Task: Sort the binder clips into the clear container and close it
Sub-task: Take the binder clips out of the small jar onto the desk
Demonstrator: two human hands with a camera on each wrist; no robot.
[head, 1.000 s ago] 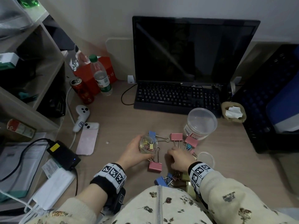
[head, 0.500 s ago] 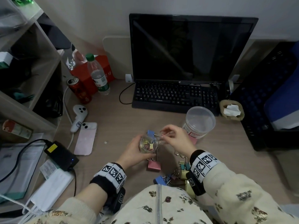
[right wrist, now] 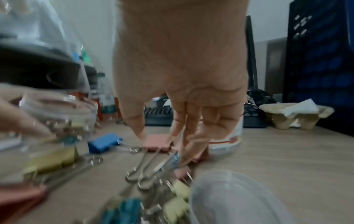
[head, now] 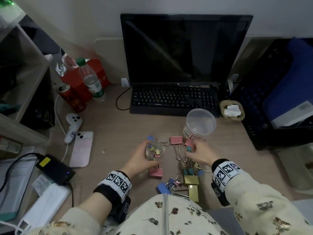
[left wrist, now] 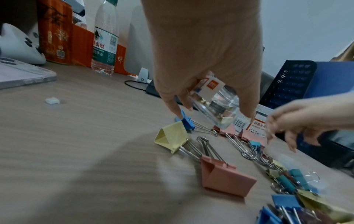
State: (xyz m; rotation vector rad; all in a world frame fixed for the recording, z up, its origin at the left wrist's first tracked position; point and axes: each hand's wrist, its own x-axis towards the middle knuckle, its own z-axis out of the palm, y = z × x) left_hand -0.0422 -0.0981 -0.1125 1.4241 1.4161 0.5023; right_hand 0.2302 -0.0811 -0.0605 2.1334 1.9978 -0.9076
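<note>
My left hand (head: 140,158) grips a small clear container (head: 155,152) just above the desk, with several small coloured binder clips inside; it shows blurred in the right wrist view (right wrist: 57,115). My right hand (head: 197,153) reaches down with fingers spread, and its fingertips (right wrist: 184,157) touch a small teal clip (head: 188,148) beside a pink clip (head: 176,140). Loose clips lie around: a blue one (head: 150,138), a large pink one (head: 155,173), gold ones (head: 191,179) and a pile of small ones (left wrist: 287,180). A clear lid (right wrist: 229,197) lies under my right wrist.
A taller clear tub (head: 199,126) with a label stands open behind the clips. Behind that is a keyboard (head: 174,100). A phone (head: 81,150), white controller (head: 72,126), can (head: 71,97) and bottle (head: 92,82) sit left; a black crate (head: 264,102) stands right.
My right hand rose from the pile to the small container's mouth, then came back down to the clips on the right. My left hand kept hold of the container.
</note>
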